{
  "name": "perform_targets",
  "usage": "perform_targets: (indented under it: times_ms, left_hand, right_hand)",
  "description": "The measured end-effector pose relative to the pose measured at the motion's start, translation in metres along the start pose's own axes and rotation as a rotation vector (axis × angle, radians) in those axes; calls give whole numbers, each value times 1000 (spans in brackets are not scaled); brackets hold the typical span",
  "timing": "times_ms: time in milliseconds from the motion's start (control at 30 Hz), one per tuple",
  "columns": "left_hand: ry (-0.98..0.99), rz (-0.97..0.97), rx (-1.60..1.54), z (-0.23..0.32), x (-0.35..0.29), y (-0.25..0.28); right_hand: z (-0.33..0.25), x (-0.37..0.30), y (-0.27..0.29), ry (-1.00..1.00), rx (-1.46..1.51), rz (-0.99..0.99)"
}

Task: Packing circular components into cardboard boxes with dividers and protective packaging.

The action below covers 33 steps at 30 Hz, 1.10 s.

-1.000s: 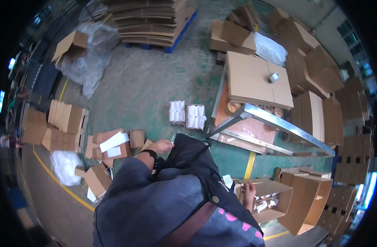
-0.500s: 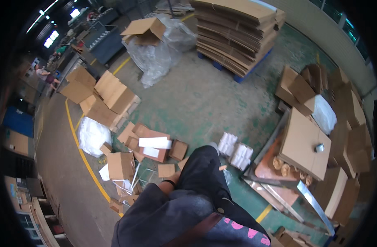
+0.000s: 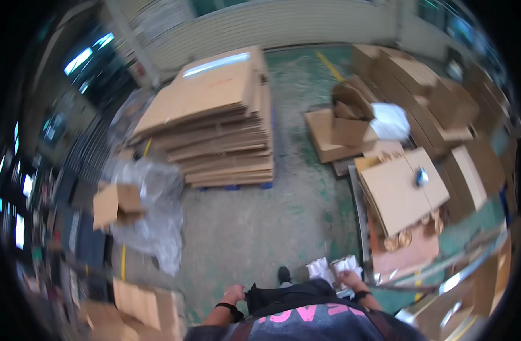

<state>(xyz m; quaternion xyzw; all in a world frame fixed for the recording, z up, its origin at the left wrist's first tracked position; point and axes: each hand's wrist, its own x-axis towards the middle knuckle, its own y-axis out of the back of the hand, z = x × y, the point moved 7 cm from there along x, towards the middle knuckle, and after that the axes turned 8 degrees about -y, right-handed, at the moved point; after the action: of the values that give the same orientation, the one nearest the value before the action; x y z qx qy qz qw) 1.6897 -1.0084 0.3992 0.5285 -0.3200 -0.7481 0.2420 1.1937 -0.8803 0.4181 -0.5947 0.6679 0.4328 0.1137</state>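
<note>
My left hand (image 3: 234, 293), with a dark band at its wrist, is closed beside the edge of the dark cloth (image 3: 260, 296) in front of my body. Whether it grips that cloth I cannot make out. My right hand (image 3: 350, 278) has curled fingers and overlaps the white wrapped bundles (image 3: 319, 269) low on the right. Blur hides whether it touches them or holds anything. One dark shoe (image 3: 284, 275) shows on the floor between my hands.
Ahead on the left, flat cardboard sheets (image 3: 215, 133) are stacked on a blue pallet (image 3: 266, 185). Clear plastic sheeting (image 3: 158, 227) lies beside an open carton (image 3: 118, 206). At right, a cardboard stack (image 3: 405, 187) bears a small can-like object (image 3: 422, 176); more cartons (image 3: 405, 77) line that side.
My view has swung right and lifted, bringing the pallet stack closer. Both hands now show in front of me; earlier only my left wrist and part of that hand showed beside my leg.
</note>
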Motion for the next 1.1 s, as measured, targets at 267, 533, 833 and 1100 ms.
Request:
perform_targets:
  times_ms: [267, 533, 833, 1100]
  left_hand:
    - [246, 607, -1128, -44, 184, 230]
    - [-481, 43, -298, 28, 331, 236]
    - [-628, -120, -321, 247, 567, 350]
    - [-457, -379, -983, 560, 735, 563]
  right_hand:
    - [-154, 98, 38, 87, 114, 148]
    - [-122, 197, 110, -451, 318, 158]
    - [-197, 320, 356, -334, 276, 745]
    - [-311, 432, 535, -235, 403, 783]
